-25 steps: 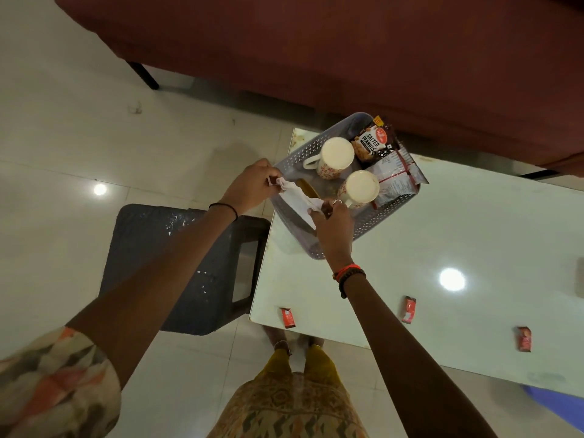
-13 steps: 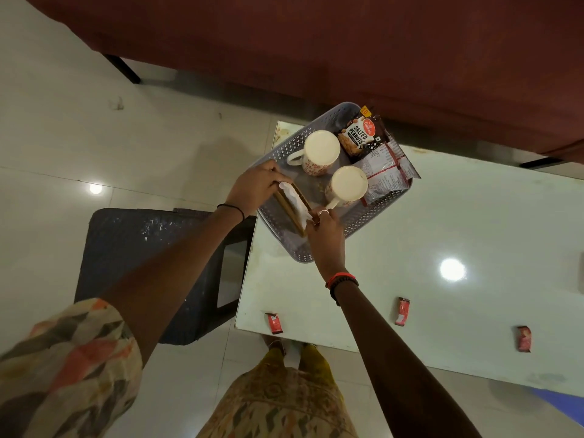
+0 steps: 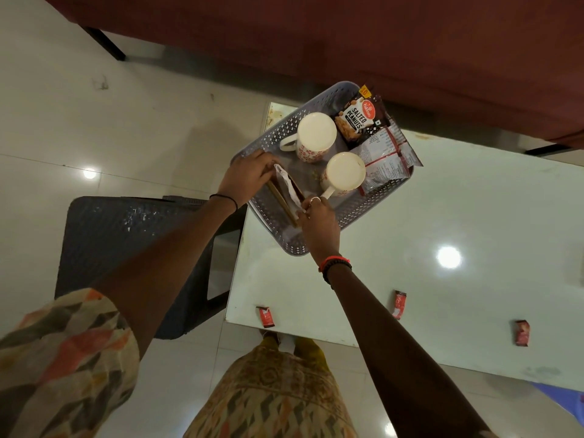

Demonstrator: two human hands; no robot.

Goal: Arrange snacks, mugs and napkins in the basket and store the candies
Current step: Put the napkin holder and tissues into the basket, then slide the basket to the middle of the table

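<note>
A grey perforated basket (image 3: 373, 213) sits on the near left corner of a white table (image 3: 442, 216). Inside stand two white mugs (image 3: 317, 134) (image 3: 344, 172), with a salted peanuts packet (image 3: 357, 120) and a clear snack packet (image 3: 385, 159) at its far right end. A white napkin (image 3: 288, 188) stands in a brown holder (image 3: 279, 199) at the basket's near left end. My left hand (image 3: 249, 175) grips the holder's far end. My right hand (image 3: 319, 222) pinches the napkin's near end. Three red candies (image 3: 264, 317) (image 3: 399, 304) (image 3: 521, 332) lie along the table's front edge.
A dark plastic stool (image 3: 126, 248) stands on the tiled floor left of the table. A maroon sofa (image 3: 347, 36) runs behind the basket. A blue object (image 3: 565, 398) shows at the lower right.
The napkin, spread between both hands a second ago, now stands edgewise in the brown holder inside the basket. Both hands have lowered to the basket's near left end.
</note>
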